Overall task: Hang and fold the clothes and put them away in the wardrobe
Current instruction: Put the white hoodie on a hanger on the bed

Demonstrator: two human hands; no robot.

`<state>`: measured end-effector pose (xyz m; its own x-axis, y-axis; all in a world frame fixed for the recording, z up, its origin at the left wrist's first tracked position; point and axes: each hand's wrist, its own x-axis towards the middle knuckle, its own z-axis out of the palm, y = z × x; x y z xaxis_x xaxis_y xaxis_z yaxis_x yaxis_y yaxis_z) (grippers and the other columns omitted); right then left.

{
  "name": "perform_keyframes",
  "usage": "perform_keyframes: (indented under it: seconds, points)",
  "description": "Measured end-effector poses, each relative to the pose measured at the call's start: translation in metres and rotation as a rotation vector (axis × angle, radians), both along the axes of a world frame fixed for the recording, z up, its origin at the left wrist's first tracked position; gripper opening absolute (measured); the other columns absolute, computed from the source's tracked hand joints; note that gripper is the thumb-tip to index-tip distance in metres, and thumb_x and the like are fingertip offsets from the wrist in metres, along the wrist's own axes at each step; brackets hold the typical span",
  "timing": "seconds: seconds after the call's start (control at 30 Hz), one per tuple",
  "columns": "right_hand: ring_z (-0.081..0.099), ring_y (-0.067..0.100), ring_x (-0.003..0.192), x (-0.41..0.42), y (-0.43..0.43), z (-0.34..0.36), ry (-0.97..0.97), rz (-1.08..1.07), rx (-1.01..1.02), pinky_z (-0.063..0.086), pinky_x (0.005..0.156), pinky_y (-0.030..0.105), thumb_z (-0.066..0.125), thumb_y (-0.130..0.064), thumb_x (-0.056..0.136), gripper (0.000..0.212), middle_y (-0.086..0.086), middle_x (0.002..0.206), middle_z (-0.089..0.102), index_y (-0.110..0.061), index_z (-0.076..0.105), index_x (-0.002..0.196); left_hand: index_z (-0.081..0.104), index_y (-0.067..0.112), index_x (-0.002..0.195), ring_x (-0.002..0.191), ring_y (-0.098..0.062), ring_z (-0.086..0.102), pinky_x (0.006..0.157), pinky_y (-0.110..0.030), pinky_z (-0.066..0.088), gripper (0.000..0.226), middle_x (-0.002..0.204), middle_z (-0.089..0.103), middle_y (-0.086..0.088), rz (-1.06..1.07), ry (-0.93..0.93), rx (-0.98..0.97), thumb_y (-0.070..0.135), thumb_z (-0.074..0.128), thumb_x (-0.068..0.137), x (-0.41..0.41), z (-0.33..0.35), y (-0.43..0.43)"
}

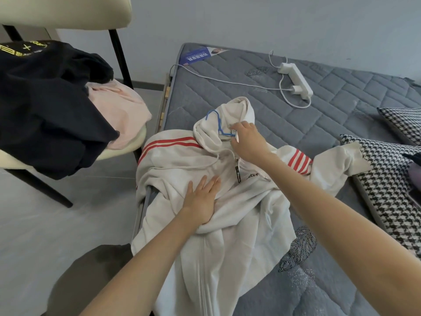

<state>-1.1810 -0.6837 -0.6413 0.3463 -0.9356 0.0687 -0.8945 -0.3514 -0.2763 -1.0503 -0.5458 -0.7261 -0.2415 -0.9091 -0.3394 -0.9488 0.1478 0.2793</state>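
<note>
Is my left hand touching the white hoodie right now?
Touching. The head view shows the left hand lying flat, fingers straight, on the chest of the white hoodie, with no gap visible between palm and fabric.

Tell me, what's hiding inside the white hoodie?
A blue hanger: only its hook pokes out at the neck of the white hoodie, beside the right hand. The rest is covered by fabric, so it cannot be seen.

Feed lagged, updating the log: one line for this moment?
left hand: flat on white hoodie | right hand: pinches collar by blue hanger | surface: mattress
</note>
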Motion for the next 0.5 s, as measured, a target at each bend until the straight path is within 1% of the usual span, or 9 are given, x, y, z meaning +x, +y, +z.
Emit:
perform_keyframes:
  seconds: [0.07, 0.13, 0.2, 0.23, 0.3, 0.37, 0.43, 0.47, 0.5]
  points:
    - [0.046, 0.028, 0.122, 0.009, -0.016, -0.009, -0.041, 0.037, 0.13, 0.04, 0.093, 0.036, 0.044, -0.013, 0.095, 0.041, 0.012, 0.134, 0.05, -0.008, 0.048, 0.135, -0.006, 0.024, 0.152, 0.147, -0.018, -0.01, 0.118, -0.052, -0.004, 0.061, 0.16, -0.01, 0.009, 0.017, 0.032, 0.004, 0.027, 0.029, 0.103, 0.002, -0.009, -0.003]
    - [0.049, 0.03, 0.12, 0.017, -0.03, -0.022, -0.038, 0.041, 0.241, 0.039, 0.089, 0.032, 0.041, -0.012, 0.095, 0.044, 0.013, 0.134, 0.052, -0.009, 0.046, 0.138, -0.005, 0.026, 0.153, 0.148, -0.017, -0.01, 0.118, -0.053, -0.004, 0.062, 0.16, -0.009, 0.01, 0.029, 0.065, -0.022, 0.028, 0.031, 0.102, 0.003, -0.015, -0.005]
    - [0.052, 0.035, 0.114, 0.021, -0.043, -0.035, -0.018, 0.018, 0.316, 0.041, 0.086, 0.034, 0.038, -0.008, 0.093, 0.043, 0.017, 0.129, 0.055, -0.006, 0.045, 0.136, -0.004, 0.027, 0.153, 0.148, -0.017, -0.009, 0.118, -0.053, -0.003, 0.062, 0.16, -0.009, 0.011, 0.043, 0.097, -0.052, 0.029, 0.032, 0.102, 0.004, -0.02, -0.005]
    - [0.053, 0.037, 0.111, 0.022, -0.05, -0.041, -0.004, -0.002, 0.332, 0.041, 0.085, 0.035, 0.036, -0.006, 0.093, 0.04, 0.02, 0.125, 0.056, -0.004, 0.046, 0.132, -0.005, 0.028, 0.152, 0.148, -0.016, -0.009, 0.118, -0.052, -0.003, 0.062, 0.16, -0.009, 0.011, 0.047, 0.107, -0.064, 0.03, 0.032, 0.102, 0.005, -0.022, -0.005]
    - [0.052, 0.039, 0.11, 0.024, -0.061, -0.052, 0.04, -0.032, 0.34, 0.04, 0.088, 0.038, 0.035, -0.006, 0.095, 0.031, 0.023, 0.121, 0.057, -0.001, 0.046, 0.124, -0.006, 0.029, 0.152, 0.147, -0.016, -0.01, 0.117, -0.051, -0.003, 0.061, 0.16, -0.01, 0.012, 0.053, 0.111, -0.091, 0.032, 0.03, 0.102, 0.005, -0.028, -0.005]
    - [0.05, 0.038, 0.116, 0.027, -0.068, -0.061, 0.121, -0.029, 0.338, 0.039, 0.094, 0.04, 0.035, -0.011, 0.098, 0.03, 0.022, 0.126, 0.055, -0.002, 0.044, 0.126, -0.006, 0.03, 0.152, 0.147, -0.015, -0.011, 0.117, -0.051, -0.003, 0.06, 0.16, -0.01, 0.012, 0.049, 0.106, -0.117, 0.034, 0.028, 0.103, 0.006, -0.032, -0.005]
    - [0.048, 0.033, 0.123, 0.027, -0.071, -0.068, 0.216, -0.012, 0.239, 0.034, 0.099, 0.04, 0.035, -0.019, 0.1, 0.032, 0.016, 0.128, 0.056, -0.007, 0.047, 0.126, -0.006, 0.03, 0.152, 0.147, -0.015, -0.012, 0.117, -0.052, -0.003, 0.06, 0.16, -0.01, 0.012, 0.041, 0.102, -0.129, 0.036, 0.027, 0.103, 0.006, -0.035, -0.006]
    - [0.051, 0.032, 0.119, 0.027, -0.072, -0.07, 0.237, -0.009, 0.159, 0.033, 0.099, 0.039, 0.035, -0.023, 0.1, 0.031, 0.014, 0.123, 0.059, -0.008, 0.051, 0.121, -0.006, 0.03, 0.152, 0.147, -0.015, -0.012, 0.117, -0.053, -0.003, 0.059, 0.16, -0.01, 0.012, 0.039, 0.104, -0.129, 0.036, 0.027, 0.103, 0.007, -0.036, -0.007]
    - [0.055, 0.031, 0.109, 0.025, -0.073, -0.071, 0.254, -0.014, 0.078, 0.032, 0.096, 0.038, 0.036, -0.027, 0.1, 0.03, 0.012, 0.114, 0.063, -0.009, 0.056, 0.114, -0.006, 0.031, 0.152, 0.147, -0.015, -0.012, 0.117, -0.053, -0.004, 0.059, 0.16, -0.01, 0.012, 0.039, 0.107, -0.128, 0.037, 0.026, 0.103, 0.007, -0.037, -0.007]
